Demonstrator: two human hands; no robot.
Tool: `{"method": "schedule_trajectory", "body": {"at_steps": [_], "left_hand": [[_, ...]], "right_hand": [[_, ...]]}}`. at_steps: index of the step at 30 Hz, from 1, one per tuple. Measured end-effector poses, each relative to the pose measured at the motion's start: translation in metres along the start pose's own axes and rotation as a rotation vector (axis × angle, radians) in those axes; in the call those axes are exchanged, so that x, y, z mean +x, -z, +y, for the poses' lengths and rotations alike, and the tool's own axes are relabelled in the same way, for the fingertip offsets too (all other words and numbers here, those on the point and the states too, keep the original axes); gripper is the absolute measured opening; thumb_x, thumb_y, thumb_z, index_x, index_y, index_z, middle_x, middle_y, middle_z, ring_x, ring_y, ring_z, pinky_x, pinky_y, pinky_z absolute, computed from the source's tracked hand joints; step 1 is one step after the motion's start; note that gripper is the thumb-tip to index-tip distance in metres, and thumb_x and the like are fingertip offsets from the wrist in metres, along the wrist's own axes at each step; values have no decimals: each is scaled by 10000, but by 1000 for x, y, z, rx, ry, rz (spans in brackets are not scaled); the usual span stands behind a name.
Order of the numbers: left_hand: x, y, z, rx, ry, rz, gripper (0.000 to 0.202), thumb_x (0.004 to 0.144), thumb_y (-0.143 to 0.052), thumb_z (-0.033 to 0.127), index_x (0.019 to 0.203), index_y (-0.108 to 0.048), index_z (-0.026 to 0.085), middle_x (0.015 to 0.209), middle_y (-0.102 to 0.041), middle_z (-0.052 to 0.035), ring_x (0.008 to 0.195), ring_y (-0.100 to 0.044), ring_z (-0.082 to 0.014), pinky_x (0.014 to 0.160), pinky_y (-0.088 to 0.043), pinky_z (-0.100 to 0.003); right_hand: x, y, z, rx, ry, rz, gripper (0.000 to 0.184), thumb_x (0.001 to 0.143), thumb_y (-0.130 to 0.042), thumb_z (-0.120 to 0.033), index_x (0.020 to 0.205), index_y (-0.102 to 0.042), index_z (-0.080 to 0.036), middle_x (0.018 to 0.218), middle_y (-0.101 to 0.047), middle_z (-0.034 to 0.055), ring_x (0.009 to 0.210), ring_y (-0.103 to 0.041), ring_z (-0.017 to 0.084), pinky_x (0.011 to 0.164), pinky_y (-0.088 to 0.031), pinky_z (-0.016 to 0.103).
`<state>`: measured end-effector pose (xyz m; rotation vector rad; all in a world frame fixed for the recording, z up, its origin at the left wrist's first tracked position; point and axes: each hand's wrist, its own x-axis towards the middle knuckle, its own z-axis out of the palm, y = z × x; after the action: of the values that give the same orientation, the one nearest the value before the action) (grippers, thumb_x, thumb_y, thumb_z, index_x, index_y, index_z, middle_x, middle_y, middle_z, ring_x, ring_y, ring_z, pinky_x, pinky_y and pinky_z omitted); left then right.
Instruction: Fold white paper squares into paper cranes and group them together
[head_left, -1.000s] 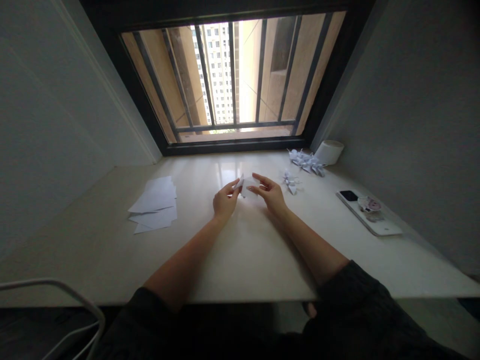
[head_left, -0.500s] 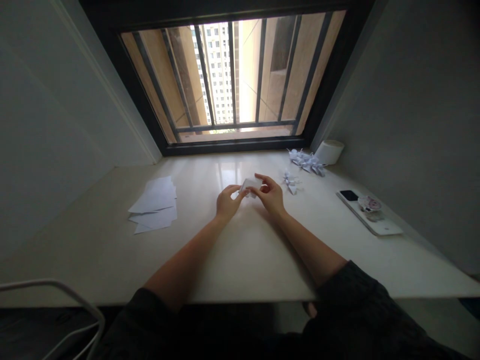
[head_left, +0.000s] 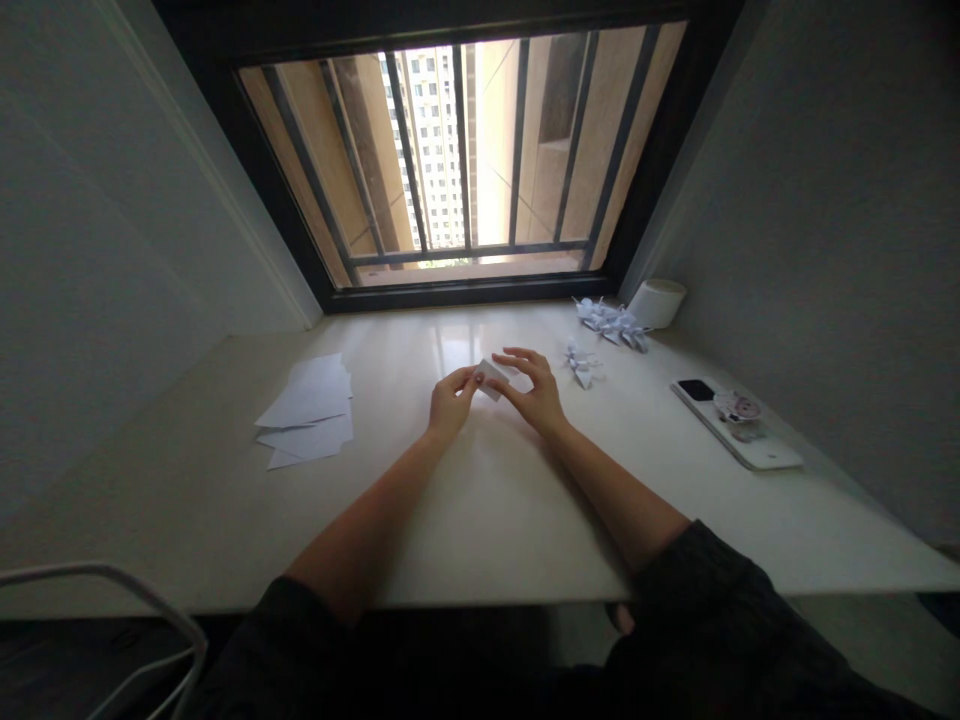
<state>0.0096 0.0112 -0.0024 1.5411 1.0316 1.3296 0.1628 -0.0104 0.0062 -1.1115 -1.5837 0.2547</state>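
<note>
Bare bench (head_left: 394,390) leaves passage between the left hand (head_left: 448,408) and stacked paper (head_left: 311,395); past the right hand (head_left: 541,402), folded papers (head_left: 581,367) and a phone (head_left: 772,456) obstruct.

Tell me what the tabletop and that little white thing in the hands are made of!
The tabletop: perhaps polished stone or laminate; pale, smooth, with soft reflections. The little white thing: probably matte, folded paper, by its flat faces and crisp corners.

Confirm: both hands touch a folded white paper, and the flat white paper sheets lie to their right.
Wrong: the head view shows the flat white paper sheets left of the left hand and right hand; both touch the folded white paper.
</note>
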Motion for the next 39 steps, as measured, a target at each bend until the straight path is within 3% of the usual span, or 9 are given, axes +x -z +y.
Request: {"method": "schedule_trajectory", "body": {"at_steps": [3, 8, 17, 21, 26, 32, 35, 39], "left_hand": [[1, -2, -1, -101, 32, 18, 324, 759, -623, 385, 1003, -686, 181, 921, -712, -48, 841, -635, -181, 781, -473, -288], [1, -1, 2, -53, 18, 46, 284, 760, -612, 406, 871, -718, 167, 858, -712, -49, 809, -628, -181, 768, -472, -293], [1, 0, 1, -143, 78, 30, 293, 714, -666, 408, 872, -726, 169, 841, -719, -46, 772, -637, -174, 755, -481, -301], [1, -1, -1, -273, 140, 43, 324, 672, -713, 409, 873, -724, 155, 894, -717, -71, 807, -650, -184, 790, -490, -327], [2, -1, 1, -419, 229, 107, 371, 643, -741, 404, 904, -722, 141, 933, -712, -85, 823, -653, -181, 818, -500, -345], [4, 0, 3, -469, 256, 209, 427, 641, -735, 422, 949, -708, 127, 907, -709, -82, 818, -652, -177, 813, -507, -344], [4, -1, 2, -415, 215, 197, 404, 650, -722, 429, 924, -707, 133, 906, -708, -74, 818, -647, -170, 816, -504, -340], [2, -1, 1, -265, 169, 134, 352, 662, -713, 414, 899, -700, 154, 884, -709, -63, 806, -644, -160, 777, -499, -305]], "right_hand": [[-2, -1, 0, 0, 8, -9, 358, 750, -659, -457, 1069, -671, -295, 1117, -614, 62, 1056, -531, 229, 951, -396, 402], [-2, -1, -4, -21, 36, -55, 328, 752, -658, -457, 1037, -684, -296, 1074, -631, 61, 1045, -535, 232, 938, -411, 407], [-3, -2, -5, 86, 27, -157, 397, 750, -670, -426, 1136, -632, -341, 1182, -578, 61, 1071, -534, 231, 938, -432, 423], [-1, -6, 3, 161, -56, -174, 371, 740, -679, -426, 1102, -651, -350, 1252, -548, 58, 1137, -506, 242, 976, -406, 447], [-1, -13, 12, 406, -221, -174, 361, 646, -741, -446, 967, -712, -286, 1248, -574, 59, 1146, -527, 240, 955, -427, 413], [-2, -18, 9, 614, -511, -150, 313, 589, -759, -457, 723, -710, -178, 763, -712, 41, 715, -633, 165, 745, -488, 328], [-2, -17, 8, 626, -556, -68, 331, 566, -775, -442, 724, -703, -161, 720, -709, 42, 667, -627, 153, 706, -484, 309], [0, -15, 10, 689, -547, 74, 405, 553, -791, -404, 874, -690, -179, 757, -721, 43, 699, -652, 165, 730, -498, 325]]}}
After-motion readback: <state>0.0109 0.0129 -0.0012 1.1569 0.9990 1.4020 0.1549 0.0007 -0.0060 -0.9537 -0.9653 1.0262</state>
